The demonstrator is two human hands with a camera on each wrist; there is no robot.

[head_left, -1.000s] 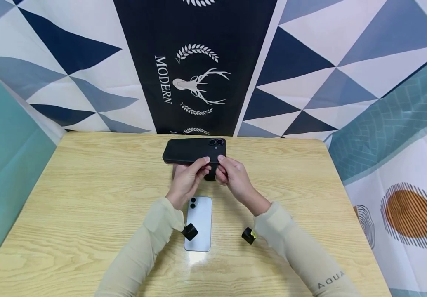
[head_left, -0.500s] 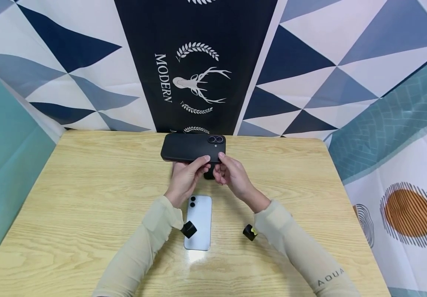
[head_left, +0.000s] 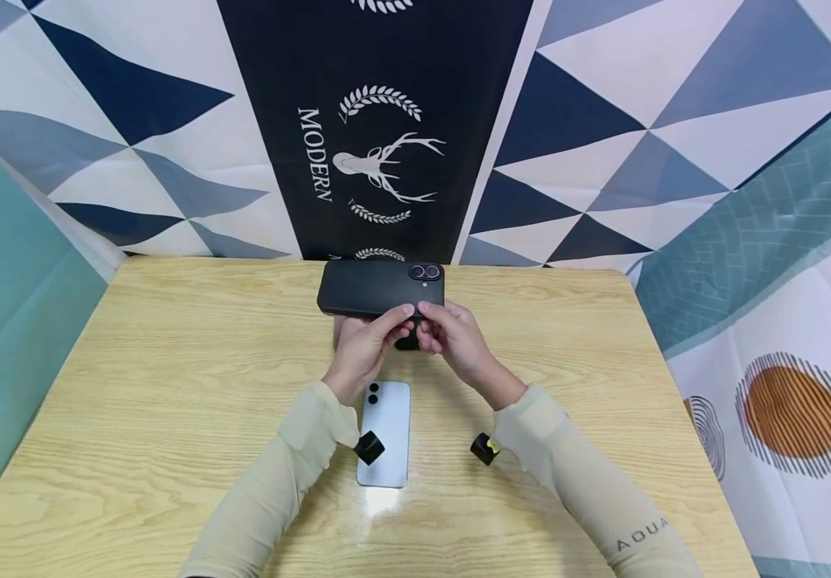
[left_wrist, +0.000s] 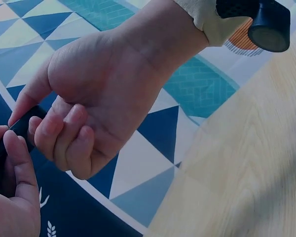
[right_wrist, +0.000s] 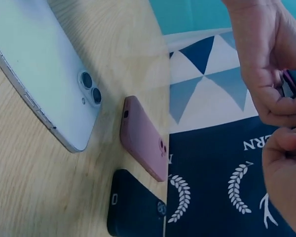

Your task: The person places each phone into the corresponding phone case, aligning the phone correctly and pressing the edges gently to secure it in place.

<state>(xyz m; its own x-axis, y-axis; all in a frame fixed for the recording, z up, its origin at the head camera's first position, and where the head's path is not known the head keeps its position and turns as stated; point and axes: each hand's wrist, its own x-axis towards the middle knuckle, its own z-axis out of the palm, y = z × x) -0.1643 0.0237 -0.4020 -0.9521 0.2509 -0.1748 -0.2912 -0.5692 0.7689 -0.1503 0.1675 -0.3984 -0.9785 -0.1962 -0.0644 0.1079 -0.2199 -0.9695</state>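
Note:
A black phone case with two camera circles is held sideways above the table's far edge; I cannot tell whether a phone is inside. My left hand pinches its near edge, thumb on top. Beside it, my right hand pinches the same edge near the camera corner, the thumbs almost meeting. In the left wrist view, the fingers of the right hand are curled. A white phone lies camera side up below the hands. Under them, a pink phone case and another black one lie on the table.
The pale wooden table stretches to both sides of the arms. A patterned cloth with a deer head rises behind its far edge. A small black camera on the left wrist hangs over the white phone.
The held black phone case has shifted slightly toward the far edge and shows more of its back. My right thumb has slid left, closer to the left thumb. Both grips persist.

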